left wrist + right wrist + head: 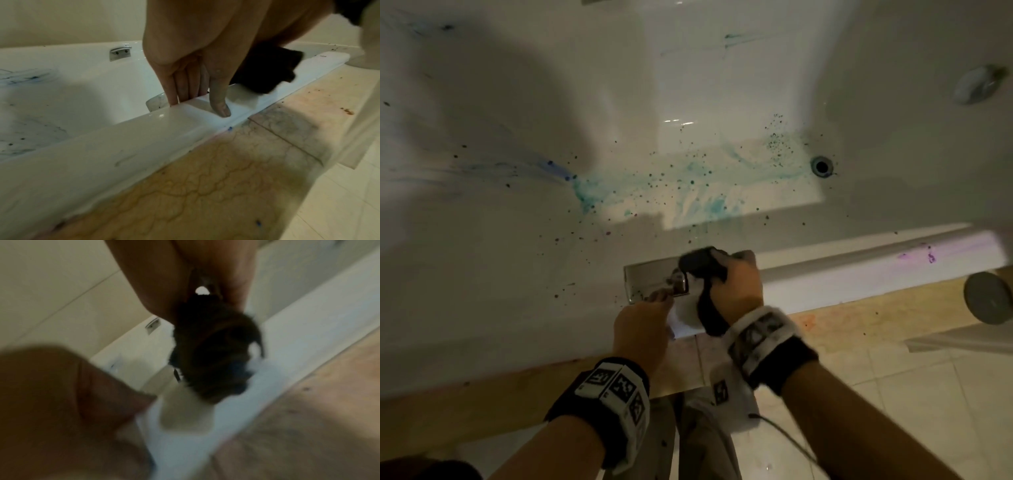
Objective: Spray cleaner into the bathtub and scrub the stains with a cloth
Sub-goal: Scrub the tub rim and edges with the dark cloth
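Note:
The white bathtub [688, 85] has teal and blue stains [698, 185] smeared and speckled across its floor. My right hand [736, 274] grips a bunched black cloth [702, 263] at the tub's near rim, against the chrome grab handle [650, 279]. The wrist views also show the cloth [267, 71] [213, 353], blurred in the right one. My left hand [654, 305] rests on the rim [102, 146], its straight fingers [185, 84] hanging over the inner edge and its thumb [221, 105] pressed on top. No spray bottle is in view.
The drain [822, 166] lies at the right end of the tub floor, with a round overflow knob [979, 84] above it. A second chrome handle [120, 52] sits on the far wall. A stained marble ledge [205, 186] and tiled floor [893, 394] run along the near side.

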The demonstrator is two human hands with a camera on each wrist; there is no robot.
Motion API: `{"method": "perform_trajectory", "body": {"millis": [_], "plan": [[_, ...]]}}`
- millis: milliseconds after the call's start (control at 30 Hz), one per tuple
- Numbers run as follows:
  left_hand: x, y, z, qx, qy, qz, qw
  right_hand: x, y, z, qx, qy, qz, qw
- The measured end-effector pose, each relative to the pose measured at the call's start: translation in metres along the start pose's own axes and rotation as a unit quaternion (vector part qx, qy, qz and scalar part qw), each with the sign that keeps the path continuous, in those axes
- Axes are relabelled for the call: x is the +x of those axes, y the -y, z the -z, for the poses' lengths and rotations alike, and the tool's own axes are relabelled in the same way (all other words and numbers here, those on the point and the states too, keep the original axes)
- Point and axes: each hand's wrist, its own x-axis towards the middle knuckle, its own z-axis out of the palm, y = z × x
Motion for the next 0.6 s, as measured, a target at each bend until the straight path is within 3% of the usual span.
{"method": "perform_trajectory", "body": {"millis": [67, 133, 200, 267, 333, 400, 433, 600], "plan": [[-0.001, 0.001, -0.001, -0.004, -0.001, 0.001, 1.0, 0.014, 0.003, 0.019, 0.077, -0.047, 0.035, 0.995], [-0.001, 0.002, -0.003, -0.006, -0.013, 0.0, 1.0, 0.02, -0.002, 0.047, 0.058, -0.077, 0.066, 0.993], [-0.003, 0.002, -0.004, -0.009, -0.019, -0.004, 1.0, 0.011, -0.01, 0.068, -0.003, -0.074, 0.151, 0.986], [-0.003, 0.002, -0.004, -0.012, -0.026, -0.005, 1.0, -0.01, -0.023, 0.068, -0.092, -0.018, 0.253, 0.963], [-0.002, 0.002, -0.005, -0.017, -0.025, -0.007, 1.0, -0.029, -0.039, 0.056, -0.17, 0.084, 0.31, 0.932], [-0.002, 0.003, -0.005, -0.025, -0.026, -0.007, 0.999, -0.041, -0.047, 0.041, -0.203, 0.161, 0.317, 0.912], [-0.003, 0.003, -0.005, -0.024, -0.028, -0.01, 0.999, -0.042, -0.047, 0.033, -0.215, 0.169, 0.288, 0.918], [-0.003, 0.005, -0.008, -0.029, -0.049, -0.027, 0.998, -0.009, -0.037, 0.012, -0.226, 0.112, 0.259, 0.933]]}}
